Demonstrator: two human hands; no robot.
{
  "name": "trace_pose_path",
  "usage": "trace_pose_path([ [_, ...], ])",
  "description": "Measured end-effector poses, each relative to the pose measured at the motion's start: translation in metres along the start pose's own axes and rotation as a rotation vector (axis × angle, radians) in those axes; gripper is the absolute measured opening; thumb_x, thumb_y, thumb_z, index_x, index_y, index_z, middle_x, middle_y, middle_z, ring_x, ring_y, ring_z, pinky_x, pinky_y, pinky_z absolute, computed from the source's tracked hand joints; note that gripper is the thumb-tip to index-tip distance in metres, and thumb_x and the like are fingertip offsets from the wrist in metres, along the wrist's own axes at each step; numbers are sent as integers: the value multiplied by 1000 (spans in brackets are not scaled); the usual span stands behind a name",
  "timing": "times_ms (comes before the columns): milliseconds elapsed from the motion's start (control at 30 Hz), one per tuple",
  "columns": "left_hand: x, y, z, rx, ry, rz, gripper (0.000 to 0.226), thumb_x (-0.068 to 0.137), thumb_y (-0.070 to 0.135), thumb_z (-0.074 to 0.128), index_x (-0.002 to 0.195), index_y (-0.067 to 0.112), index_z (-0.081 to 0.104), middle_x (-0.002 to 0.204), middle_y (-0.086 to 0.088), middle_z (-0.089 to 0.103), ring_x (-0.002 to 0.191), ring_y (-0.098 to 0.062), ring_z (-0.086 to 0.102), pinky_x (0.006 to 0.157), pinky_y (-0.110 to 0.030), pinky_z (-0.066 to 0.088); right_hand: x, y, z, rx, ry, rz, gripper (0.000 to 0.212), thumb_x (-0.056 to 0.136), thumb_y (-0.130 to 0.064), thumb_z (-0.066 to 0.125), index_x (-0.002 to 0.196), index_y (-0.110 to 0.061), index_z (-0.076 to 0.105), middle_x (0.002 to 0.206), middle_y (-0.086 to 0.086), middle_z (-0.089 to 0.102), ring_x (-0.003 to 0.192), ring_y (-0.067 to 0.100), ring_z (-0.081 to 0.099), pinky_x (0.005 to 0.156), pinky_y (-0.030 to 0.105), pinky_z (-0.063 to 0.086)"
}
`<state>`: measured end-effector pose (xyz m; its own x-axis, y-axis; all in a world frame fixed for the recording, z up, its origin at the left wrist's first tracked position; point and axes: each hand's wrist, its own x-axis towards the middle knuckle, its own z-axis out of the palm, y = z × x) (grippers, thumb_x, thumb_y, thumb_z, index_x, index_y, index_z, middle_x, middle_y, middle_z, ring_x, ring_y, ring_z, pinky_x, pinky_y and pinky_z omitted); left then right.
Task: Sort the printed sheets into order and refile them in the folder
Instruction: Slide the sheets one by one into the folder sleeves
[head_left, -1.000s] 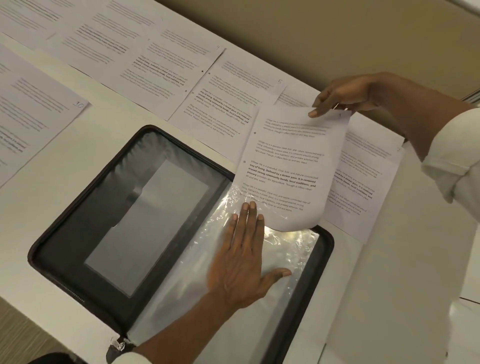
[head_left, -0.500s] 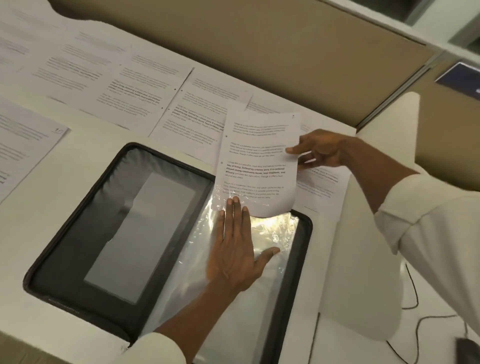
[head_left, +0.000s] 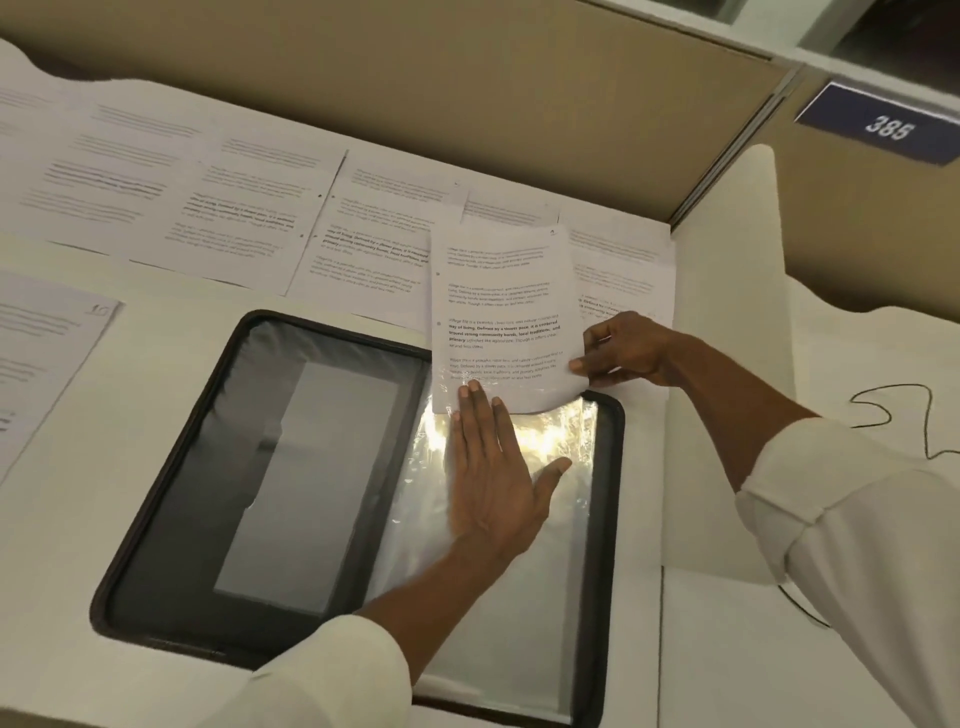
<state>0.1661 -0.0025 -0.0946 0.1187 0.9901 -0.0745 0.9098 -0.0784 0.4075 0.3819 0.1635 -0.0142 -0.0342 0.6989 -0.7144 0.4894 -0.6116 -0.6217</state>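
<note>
Well, the white table (head_left: 130, 374) carries an open black folder (head_left: 171, 467) near its front edge, with printed pages (head_left: 234, 218) lined along the far edge under a tan partition (head_left: 467, 104) (a blue plate (head_left: 883, 124) reads 386). The left hand (head_left: 493, 478) lies flat, fingers straight, on the folder's plastic sleeve (head_left: 545, 561); the right hand (head_left: 623, 353) pinches a sheet (head_left: 498, 306) at the sleeve's top.

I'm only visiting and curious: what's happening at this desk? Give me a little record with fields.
Held sheet: printed page, raised over the folder's far right corner, its lower edge at the plastic sleeve
Right hand: pinches the page's right edge
Left hand: flat on the sleeve, fingertips touching the page's lower edge
Folder: black, lying open on the desk
Other sheets: laid in a row beyond the folder
</note>
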Motion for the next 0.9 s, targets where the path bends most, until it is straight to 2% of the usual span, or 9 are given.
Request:
trace_pose_path([
  [67,-1,0,-1,-16,9,15,107,100,81,29,167,2,0,174,-20,-16,162,-35,-14,130,-56,15,0,7,6,26,48,-12,18,80,-2,88,94,-4,78,114,8,79,103,27,75,77,32,66],
  [167,-1,-1,-7,11,18,47,108,99,82,30,167,2,3,174,-21,-15,162,-36,-14,130,-58,14,0,13,13,102,105,-8,16,80,-2,88,89,-6,76,109,11,79,100,27,75,79,34,66],
  [233,-2,-2,-9,22,17,63,110,98,83,30,167,2,4,174,-22,-15,162,-37,-13,130,-59,12,-2,14,16,133,115,3,16,82,-4,88,92,-8,77,108,9,80,101,27,75,81,36,65],
  [400,-8,-7,-8,21,16,62,113,95,87,31,168,5,2,175,-19,-14,162,-37,-12,129,-60,14,-2,11,18,194,142,-43,23,88,-10,84,108,-2,75,111,10,79,95,23,73,69,27,60],
  [500,-11,-10,-7,-7,12,43,114,94,88,32,168,7,1,175,-15,-16,162,-35,-13,129,-59,15,-5,15,22,198,116,-56,27,89,-8,83,112,-1,74,114,7,78,100,22,74,72,27,62],
  [667,-16,-15,-5,-13,-9,50,114,93,88,35,169,10,0,175,-13,-16,162,-34,-14,130,-58,13,-5,27,27,218,125,-45,29,86,-6,85,112,1,75,116,5,78,105,26,75,80,35,65],
  [900,-18,-22,-4,13,-29,118,113,93,88,34,169,10,7,176,-14,-13,162,-37,-11,128,-62,18,-2,22,27,233,186,-83,29,83,0,85,109,4,74,111,12,78,91,18,76,67,23,61],
])
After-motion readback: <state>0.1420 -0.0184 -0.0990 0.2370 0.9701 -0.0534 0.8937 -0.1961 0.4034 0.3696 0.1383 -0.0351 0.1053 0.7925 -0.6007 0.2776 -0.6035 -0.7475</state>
